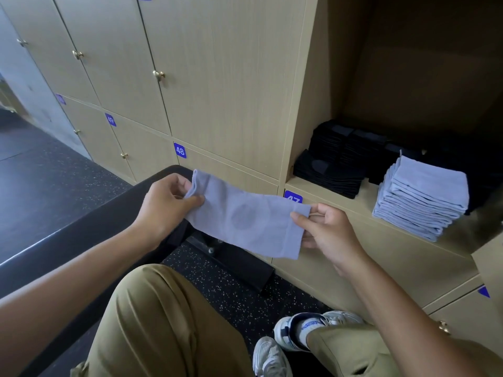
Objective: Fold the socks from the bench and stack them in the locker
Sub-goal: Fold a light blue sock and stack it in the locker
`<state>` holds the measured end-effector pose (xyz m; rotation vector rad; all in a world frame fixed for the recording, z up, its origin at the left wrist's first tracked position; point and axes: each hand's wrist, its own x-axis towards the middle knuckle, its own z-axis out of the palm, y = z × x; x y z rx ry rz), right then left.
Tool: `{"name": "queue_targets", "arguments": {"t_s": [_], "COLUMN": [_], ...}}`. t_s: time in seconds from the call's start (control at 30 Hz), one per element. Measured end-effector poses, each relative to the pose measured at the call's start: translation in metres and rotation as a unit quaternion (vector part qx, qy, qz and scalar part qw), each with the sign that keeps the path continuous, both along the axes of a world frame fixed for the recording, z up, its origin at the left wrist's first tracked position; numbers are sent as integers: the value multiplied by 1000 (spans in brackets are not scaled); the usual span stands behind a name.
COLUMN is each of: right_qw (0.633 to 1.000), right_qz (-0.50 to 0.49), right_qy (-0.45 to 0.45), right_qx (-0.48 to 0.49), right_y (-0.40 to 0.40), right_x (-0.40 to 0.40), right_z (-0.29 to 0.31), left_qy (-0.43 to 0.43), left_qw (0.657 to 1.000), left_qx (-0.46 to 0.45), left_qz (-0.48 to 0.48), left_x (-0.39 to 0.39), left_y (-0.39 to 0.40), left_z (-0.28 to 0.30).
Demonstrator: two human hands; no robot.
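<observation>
Left hand [166,202] pinching one short end of a flat pale blue-grey fabric sock [245,216], thumb on top, fingers curled beneath the bunched edge. Right hand [324,229] gripping the opposite short end, thumb over the near face, fingers tucked behind. Stretched between the two hands and held in mid-air, sloping slightly down toward the right, with a darker round patch near its middle. Below and behind the left end, the rounded end of a long black padded table [54,213], running away to the left; under the sock, its dark metal foot [236,265] on black speckled rubber flooring [223,289]. Just beyond the right hand, an open light wooden locker compartment [353,202] with a blue number tag [293,198] at its lower left corner, partly hidden by the sock. Inside on the shelf, a tall neat stack of folded pale blue-grey socks [424,197] near the front edge, well apart from the held one, and low stacks of folded black socks [334,159] to its left and behind. Above and to the left, closed light wooden locker doors [223,77] with brass knobs [158,75] and a blue plate reading 48 [180,150]. At the bottom, khaki trousers [163,322] and white trainers [313,330].
</observation>
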<state>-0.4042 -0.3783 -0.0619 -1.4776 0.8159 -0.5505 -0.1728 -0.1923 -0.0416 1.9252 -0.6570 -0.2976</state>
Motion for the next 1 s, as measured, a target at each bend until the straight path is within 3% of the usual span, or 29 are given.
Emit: {"name": "queue_targets", "arguments": {"t_s": [0.27, 0.67, 1.0], "right_qw": [998, 998, 995], "right_qz": [12, -12, -44], "right_qy": [-9, -39, -73], "right_qx": [-65, -56, -60], "right_y": [7, 7, 2], "right_x": [1, -3, -10], "right_z": [3, 9, 18], "left_qy": [-68, 13, 16], "left_qw": [996, 991, 980], "left_qx": [5, -38, -70], "left_qz": [-54, -126, -186], "left_x": [-59, -120, -125], "left_y": [-19, -80, -84], "left_z": [0, -10, 3]}}
